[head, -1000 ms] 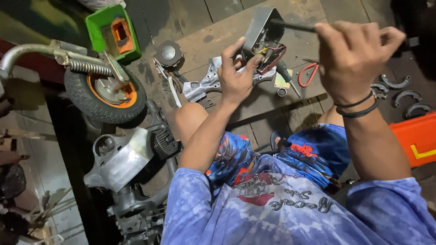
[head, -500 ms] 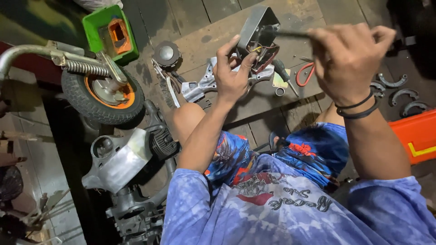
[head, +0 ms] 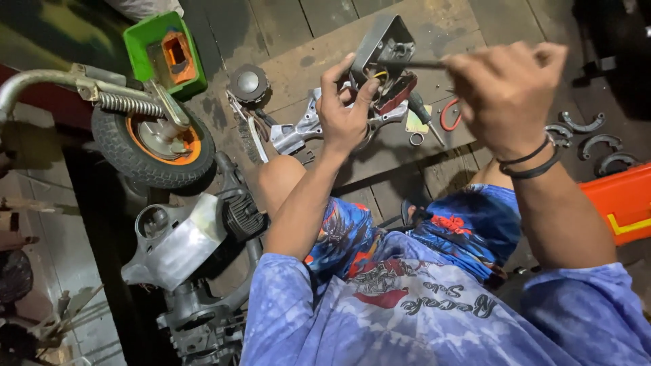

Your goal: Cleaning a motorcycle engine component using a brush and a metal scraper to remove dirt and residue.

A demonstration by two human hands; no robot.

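Observation:
My left hand (head: 347,108) grips a grey metal housing (head: 384,46) with a dark red part and wires inside, held up above the wooden floor. My right hand (head: 505,95) is closed around a thin dark tool (head: 407,64), a screwdriver by its look, whose tip points left into the housing's open side. Black bands circle my right wrist. My knees in blue patterned shorts show below the hands.
A small wheel with an orange hub (head: 152,144) and spring fork stands at left, beside a green box (head: 166,51). A silver engine casing (head: 178,240) lies lower left. Loose metal parts (head: 291,135), a screwdriver (head: 424,115), curved brake shoes (head: 590,135) and an orange case (head: 620,200) lie around.
Both hands and the housing have shifted slightly up and left in view. The tool's tip stays in the housing; both grips are unchanged.

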